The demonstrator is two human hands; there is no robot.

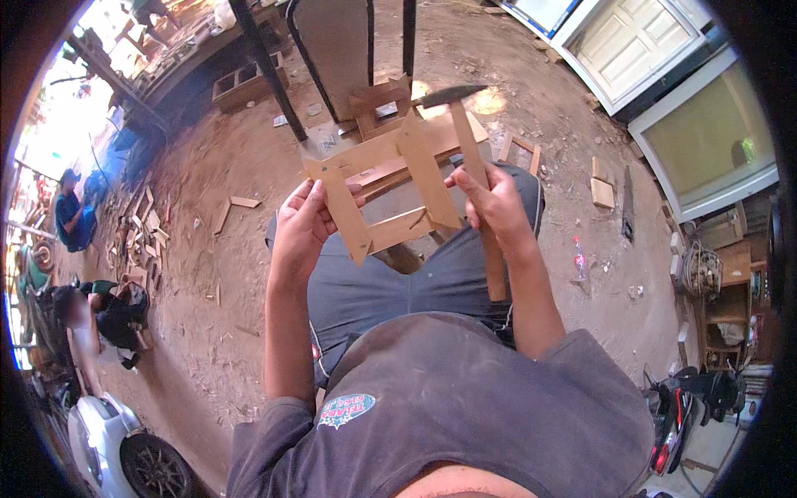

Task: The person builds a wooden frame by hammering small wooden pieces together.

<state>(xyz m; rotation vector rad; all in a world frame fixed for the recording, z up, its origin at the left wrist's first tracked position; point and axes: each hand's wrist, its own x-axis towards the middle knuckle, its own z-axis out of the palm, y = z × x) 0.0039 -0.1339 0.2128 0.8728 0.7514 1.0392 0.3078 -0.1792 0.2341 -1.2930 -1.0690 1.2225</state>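
Note:
Above my lap I hold up a small square frame of pale wood strips [342,212], its corners overlapping with pointed ends. My left hand [309,207] grips its left side, thumb in front and fingers behind. In my right hand [496,202] is a hammer [471,145], its dark metal head up and its wooden handle running down past my palm. The fingertips of that hand come close to the frame's right side; whether they touch it I cannot tell. Behind the frame lie a wooden board [465,131] and another small wooden piece [380,108].
A dark chair [344,50] stands ahead. Wood offcuts [149,228] litter the dirt floor at left, where two people sit. At right are a handsaw [628,207], a plastic bottle [579,257], and leaning framed panels [706,137]. A white car [104,440] is at lower left.

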